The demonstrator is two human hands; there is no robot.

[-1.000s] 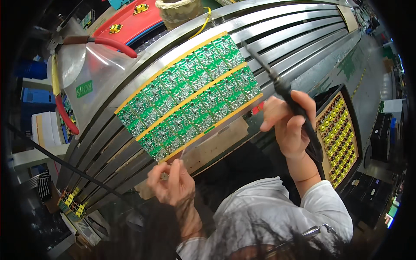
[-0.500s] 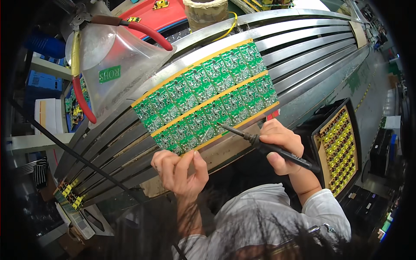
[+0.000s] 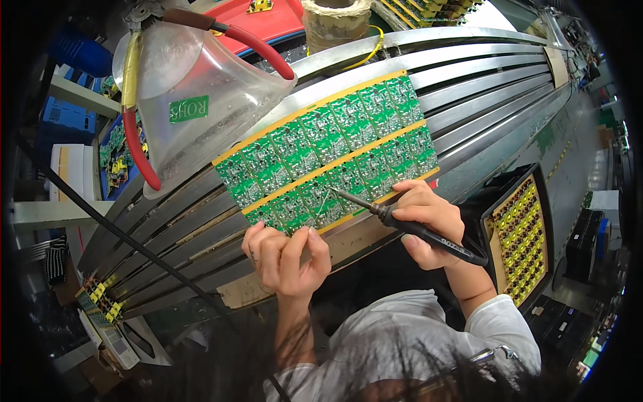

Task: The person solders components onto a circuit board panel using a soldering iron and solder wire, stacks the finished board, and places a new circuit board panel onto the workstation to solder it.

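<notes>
A green circuit board panel (image 3: 348,127) with yellow edge strips lies tilted across metal rails, solder side up. My left hand (image 3: 288,258) is closed at its near edge, pinching a thin silvery solder wire (image 3: 324,203) that reaches up over the board. My right hand (image 3: 432,221) grips a black soldering iron (image 3: 439,242), fingers round the handle near the board's lower right edge. The iron's tip points left and is at the wire's far end over the lower row of boards; whether it touches the solder joint is too small to tell.
A clear plastic fume hood (image 3: 201,100) with red-sleeved arms hangs at the left. A black tray (image 3: 482,221) of yellow components stands at the right. Beyond the rails (image 3: 489,84) are a brown roll (image 3: 335,27) and a red tray (image 3: 281,17). A black cable crosses the left side.
The iron's tip has moved left over the board, up to the solder wire's end. My right hand has come closer to the board's edge. The whole view has shifted slightly.
</notes>
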